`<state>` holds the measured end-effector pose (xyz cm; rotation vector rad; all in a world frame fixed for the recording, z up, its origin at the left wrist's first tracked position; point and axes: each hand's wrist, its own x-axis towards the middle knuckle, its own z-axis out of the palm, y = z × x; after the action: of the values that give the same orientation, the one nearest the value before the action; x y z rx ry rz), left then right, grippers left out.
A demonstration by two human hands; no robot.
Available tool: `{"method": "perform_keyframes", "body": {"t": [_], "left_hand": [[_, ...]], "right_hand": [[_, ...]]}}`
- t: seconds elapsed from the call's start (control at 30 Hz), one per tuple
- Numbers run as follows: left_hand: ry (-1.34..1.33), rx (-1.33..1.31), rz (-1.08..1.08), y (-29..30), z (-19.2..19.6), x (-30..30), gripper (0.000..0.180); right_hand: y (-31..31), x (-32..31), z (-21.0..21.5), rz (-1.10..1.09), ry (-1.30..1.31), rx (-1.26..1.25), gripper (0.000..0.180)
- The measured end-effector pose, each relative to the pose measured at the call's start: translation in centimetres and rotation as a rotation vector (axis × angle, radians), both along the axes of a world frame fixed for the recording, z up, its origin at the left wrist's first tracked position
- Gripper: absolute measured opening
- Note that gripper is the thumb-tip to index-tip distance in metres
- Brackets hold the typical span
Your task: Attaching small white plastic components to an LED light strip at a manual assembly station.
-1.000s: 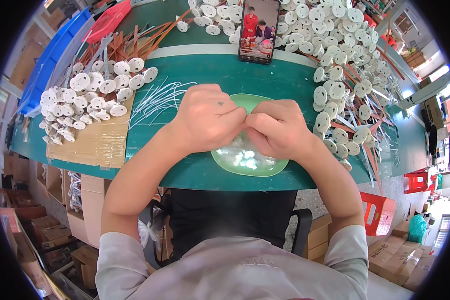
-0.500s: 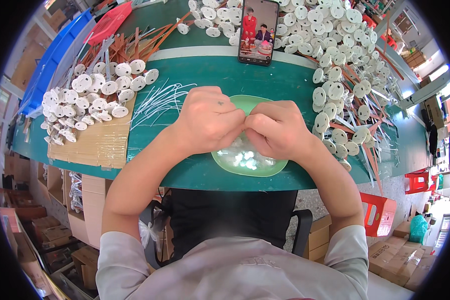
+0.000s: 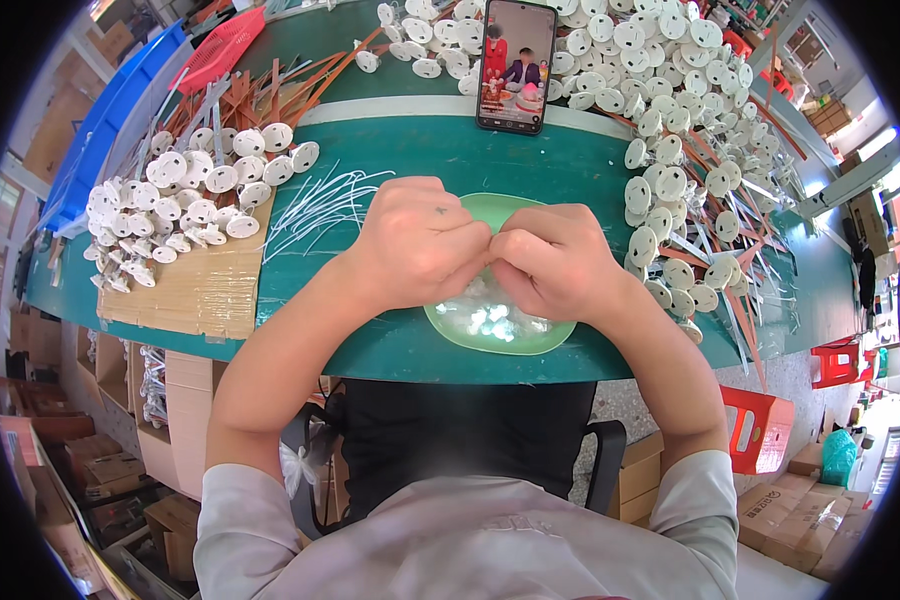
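Note:
Both my hands meet above a light green plastic tray (image 3: 515, 345) that holds small shiny clear pieces (image 3: 490, 318). The fingers of my left hand (image 3: 420, 240) are closed in a pinch. Against them, my right hand (image 3: 555, 258) pinches too, its thumb and forefinger touching the left fingertips. Whatever lies between the fingertips is too small and hidden to make out. Just left of my left hand, a loose bunch of thin white strips (image 3: 320, 205) lies on the green table (image 3: 400, 145).
White round discs with strips attached (image 3: 185, 200) are heaped on cardboard (image 3: 185, 295) at left; a larger heap (image 3: 670, 160) fills the right. A phone (image 3: 515, 70) stands upright at the back. Blue (image 3: 120, 120) and red baskets (image 3: 215, 50) stand far left. A red stool (image 3: 755, 430) is right.
My hands stay pinched together over the tray with almost no movement. The picture on the phone has changed slightly.

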<state>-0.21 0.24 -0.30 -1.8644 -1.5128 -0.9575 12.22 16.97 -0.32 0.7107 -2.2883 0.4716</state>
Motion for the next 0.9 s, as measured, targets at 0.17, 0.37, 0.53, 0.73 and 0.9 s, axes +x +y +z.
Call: {"method": "perform_keyframes", "body": {"t": [0.17, 0.37, 0.53, 0.73, 0.9], "left_hand": [[0.013, 0.055, 0.057, 0.28, 0.09, 0.26, 0.028], [0.024, 0.003, 0.079, -0.05, 0.36, 0.23, 0.022], [0.0, -0.038, 0.045, 0.2, -0.41, 0.06, 0.023], [0.037, -0.077, 0.051, 0.1, -0.29, 0.01, 0.025], [0.039, -0.08, 0.05, 0.11, -0.44, -0.03, 0.026]], "right_hand": [[-0.1, 0.1, -0.14, -0.021, -0.016, -0.006, 0.027], [-0.68, 0.32, 0.27, 0.019, 0.016, -0.014, 0.029], [-0.42, 0.29, 0.25, 0.013, 0.008, 0.02, 0.027], [-0.41, 0.26, 0.24, 0.015, 0.005, 0.053, 0.025], [-0.34, 0.29, 0.19, 0.017, -0.005, 0.071, 0.023]]}}
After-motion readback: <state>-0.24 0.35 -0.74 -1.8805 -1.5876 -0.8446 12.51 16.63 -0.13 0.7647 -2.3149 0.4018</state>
